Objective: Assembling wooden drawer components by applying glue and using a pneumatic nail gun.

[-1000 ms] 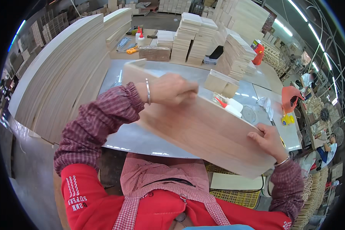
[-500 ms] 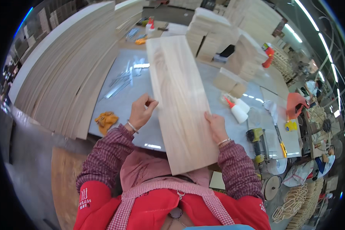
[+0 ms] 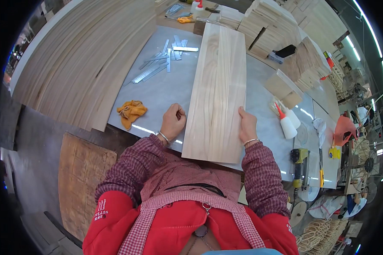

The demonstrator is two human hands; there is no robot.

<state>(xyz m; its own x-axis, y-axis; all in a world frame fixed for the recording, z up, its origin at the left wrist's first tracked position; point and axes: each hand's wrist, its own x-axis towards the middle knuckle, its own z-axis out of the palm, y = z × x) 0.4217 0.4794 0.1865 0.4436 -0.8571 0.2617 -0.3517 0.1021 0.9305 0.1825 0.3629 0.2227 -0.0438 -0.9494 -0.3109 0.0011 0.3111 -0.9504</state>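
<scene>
A long, pale wooden board (image 3: pixel 219 93) lies on the blue-grey tabletop, its near end reaching to the table's front edge. At its right edge, my right hand (image 3: pixel 248 126) grips the board, thumb along the side and fingers partly hidden. Close to the board's left edge is my left hand (image 3: pixel 173 122), its fingers curled closed; whatever they hold, if anything, is hidden. Left of that hand rests a crumpled yellow-orange cloth (image 3: pixel 132 113). Flat metal strips (image 3: pixel 155 68) are scattered farther back on the left.
A tall row of stacked boards (image 3: pixel 93 55) stands along the left. On the right are a white glue bottle with a red tip (image 3: pixel 288 127), small wood blocks (image 3: pixel 284 87) and a power drill (image 3: pixel 300 161). More wood stacks (image 3: pixel 270 25) rise at the back.
The board has turned from a slant to nearly straight and now lies flatter on the table. My left hand has curled further, and my right hand keeps hold of the right edge.
</scene>
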